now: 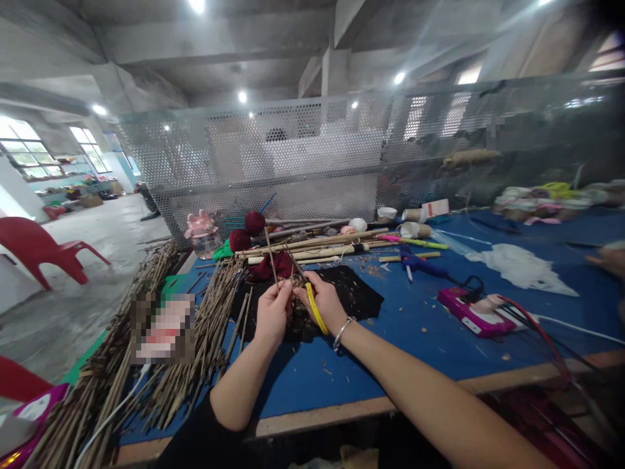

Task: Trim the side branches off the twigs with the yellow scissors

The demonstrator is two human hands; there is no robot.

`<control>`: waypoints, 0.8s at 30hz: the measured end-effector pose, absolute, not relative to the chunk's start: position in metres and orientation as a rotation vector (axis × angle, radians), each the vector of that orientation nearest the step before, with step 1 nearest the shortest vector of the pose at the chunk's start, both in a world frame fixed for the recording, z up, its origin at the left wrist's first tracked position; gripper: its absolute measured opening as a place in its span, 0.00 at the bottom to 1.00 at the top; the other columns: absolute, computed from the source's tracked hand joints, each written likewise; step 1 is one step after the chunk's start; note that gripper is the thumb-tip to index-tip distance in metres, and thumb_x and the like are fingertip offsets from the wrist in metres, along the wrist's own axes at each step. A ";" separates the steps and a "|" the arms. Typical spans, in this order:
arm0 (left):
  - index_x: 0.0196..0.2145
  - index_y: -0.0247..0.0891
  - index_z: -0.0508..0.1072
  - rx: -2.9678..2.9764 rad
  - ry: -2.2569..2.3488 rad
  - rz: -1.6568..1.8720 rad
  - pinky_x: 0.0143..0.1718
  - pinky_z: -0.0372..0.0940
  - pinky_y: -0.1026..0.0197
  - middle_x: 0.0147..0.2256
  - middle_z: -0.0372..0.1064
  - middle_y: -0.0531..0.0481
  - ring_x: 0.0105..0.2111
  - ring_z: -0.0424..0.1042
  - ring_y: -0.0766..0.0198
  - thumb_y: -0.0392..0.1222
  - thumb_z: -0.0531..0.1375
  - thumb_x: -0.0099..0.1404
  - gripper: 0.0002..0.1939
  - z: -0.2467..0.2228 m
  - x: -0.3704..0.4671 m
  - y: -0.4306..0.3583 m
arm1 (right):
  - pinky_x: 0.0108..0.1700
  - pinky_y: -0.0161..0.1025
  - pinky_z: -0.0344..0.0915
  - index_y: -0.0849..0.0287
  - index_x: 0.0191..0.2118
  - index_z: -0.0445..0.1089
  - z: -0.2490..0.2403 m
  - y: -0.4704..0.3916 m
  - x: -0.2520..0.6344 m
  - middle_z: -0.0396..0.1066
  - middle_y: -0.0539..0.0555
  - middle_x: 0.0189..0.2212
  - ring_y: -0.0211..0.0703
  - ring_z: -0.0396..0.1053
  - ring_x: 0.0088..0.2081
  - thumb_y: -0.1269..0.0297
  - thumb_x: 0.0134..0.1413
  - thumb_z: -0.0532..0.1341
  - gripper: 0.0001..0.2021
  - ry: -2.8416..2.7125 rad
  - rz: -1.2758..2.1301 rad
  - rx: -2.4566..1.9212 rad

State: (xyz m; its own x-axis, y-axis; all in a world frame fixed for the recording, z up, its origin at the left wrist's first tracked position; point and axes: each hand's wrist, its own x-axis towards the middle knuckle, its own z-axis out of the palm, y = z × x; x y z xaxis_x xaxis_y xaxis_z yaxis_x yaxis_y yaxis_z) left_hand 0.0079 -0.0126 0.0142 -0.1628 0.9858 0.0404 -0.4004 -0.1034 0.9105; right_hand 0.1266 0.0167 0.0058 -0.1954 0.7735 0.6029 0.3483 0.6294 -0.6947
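Note:
My left hand (272, 311) is closed, its thumb and fingers pinching a thin brown stick (271, 254) that points up. Close beside it, my right hand (325, 303) is wrapped round a tool with a yellow handle (316, 309); the tool's dark tip points up and left. The two hands nearly touch above a black cloth (359, 293) strewn with brown scraps. Dark red material (278, 266) lies just behind them. A large bundle of thin sticks (205, 332) lies to the left of my left hand.
A blue glue gun (422, 262), a magenta power strip (471, 312) and white plastic (525, 270) lie right on the blue table (342, 384). Long rods (317, 249) and dark red balls (254, 223) sit behind, before a perforated screen (312, 156). Another person's hand (608, 259) shows far right.

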 end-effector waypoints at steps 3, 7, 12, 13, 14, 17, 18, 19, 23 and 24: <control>0.30 0.33 0.71 0.859 0.954 1.545 0.14 0.42 0.73 0.17 0.58 0.59 0.14 0.50 0.79 0.51 0.65 0.47 0.18 0.014 0.008 -0.012 | 0.26 0.30 0.59 0.61 0.41 0.65 0.005 0.017 0.126 0.65 0.49 0.23 0.35 0.60 0.22 0.54 0.51 0.57 0.16 -1.791 0.496 -0.916; 0.30 0.33 0.71 0.854 0.939 1.537 0.14 0.42 0.74 0.17 0.58 0.59 0.14 0.50 0.80 0.50 0.65 0.48 0.18 0.014 0.007 -0.012 | 0.27 0.30 0.59 0.61 0.40 0.65 0.007 0.016 0.124 0.67 0.50 0.25 0.35 0.61 0.23 0.55 0.52 0.56 0.15 -1.791 0.502 -0.918; 0.30 0.33 0.72 0.828 0.909 1.556 0.14 0.43 0.73 0.17 0.58 0.59 0.14 0.50 0.79 0.50 0.64 0.49 0.17 0.012 0.006 -0.010 | 0.28 0.32 0.60 0.61 0.43 0.62 0.009 0.015 0.126 0.66 0.50 0.25 0.36 0.61 0.24 0.52 0.51 0.56 0.19 -1.874 0.525 -0.931; 0.31 0.33 0.72 0.822 0.907 1.557 0.15 0.45 0.73 0.18 0.60 0.58 0.15 0.52 0.79 0.49 0.64 0.48 0.17 0.011 0.006 -0.010 | 0.29 0.33 0.60 0.61 0.44 0.61 0.009 0.015 0.126 0.66 0.51 0.27 0.37 0.62 0.25 0.51 0.50 0.57 0.21 -1.901 0.514 -0.932; 0.31 0.34 0.72 0.816 0.903 1.552 0.16 0.47 0.73 0.19 0.62 0.57 0.16 0.55 0.78 0.49 0.65 0.48 0.16 0.011 0.007 -0.010 | 0.31 0.34 0.61 0.61 0.46 0.60 0.009 0.015 0.127 0.66 0.52 0.28 0.39 0.63 0.27 0.50 0.49 0.58 0.23 -1.924 0.500 -0.928; 0.30 0.34 0.73 0.787 0.882 1.533 0.20 0.55 0.72 0.25 0.68 0.54 0.20 0.62 0.75 0.48 0.66 0.47 0.16 0.012 0.008 -0.012 | 0.36 0.37 0.62 0.62 0.48 0.56 0.006 0.017 0.127 0.66 0.57 0.36 0.42 0.65 0.33 0.46 0.48 0.57 0.28 -1.941 0.478 -0.897; 0.30 0.34 0.73 0.774 0.873 1.528 0.22 0.57 0.72 0.26 0.68 0.53 0.21 0.63 0.74 0.48 0.66 0.46 0.16 0.013 0.009 -0.012 | 0.38 0.38 0.62 0.62 0.49 0.56 0.005 0.018 0.127 0.66 0.59 0.38 0.43 0.65 0.35 0.45 0.48 0.56 0.29 -1.936 0.482 -0.882; 0.30 0.34 0.73 0.764 0.863 1.523 0.22 0.57 0.72 0.26 0.69 0.53 0.22 0.64 0.74 0.47 0.66 0.46 0.16 0.013 0.010 -0.013 | 0.39 0.39 0.62 0.62 0.49 0.55 0.004 0.018 0.127 0.65 0.61 0.41 0.44 0.65 0.36 0.44 0.48 0.56 0.30 -1.926 0.489 -0.867; 0.30 0.33 0.72 0.766 0.836 1.502 0.18 0.52 0.73 0.24 0.67 0.54 0.18 0.59 0.77 0.47 0.66 0.47 0.16 0.013 0.013 -0.013 | 0.41 0.41 0.62 0.63 0.50 0.53 0.002 0.019 0.126 0.63 0.62 0.43 0.45 0.65 0.39 0.42 0.47 0.55 0.32 -1.892 0.533 -0.815; 0.30 0.33 0.72 0.772 0.832 1.499 0.16 0.50 0.74 0.22 0.65 0.55 0.17 0.57 0.78 0.48 0.66 0.47 0.16 0.013 0.014 -0.013 | 0.40 0.40 0.62 0.62 0.50 0.54 0.002 0.019 0.126 0.64 0.61 0.42 0.45 0.65 0.38 0.42 0.47 0.55 0.32 -1.887 0.542 -0.809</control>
State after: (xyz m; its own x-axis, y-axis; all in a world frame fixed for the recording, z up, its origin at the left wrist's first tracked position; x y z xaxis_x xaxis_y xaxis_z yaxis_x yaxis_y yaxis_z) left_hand 0.0135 -0.0133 0.0128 -0.0844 0.9964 0.0058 -0.5224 -0.0492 0.8513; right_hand 0.1259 0.0189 0.0020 -0.3035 0.7335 0.6082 0.2985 0.6794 -0.6704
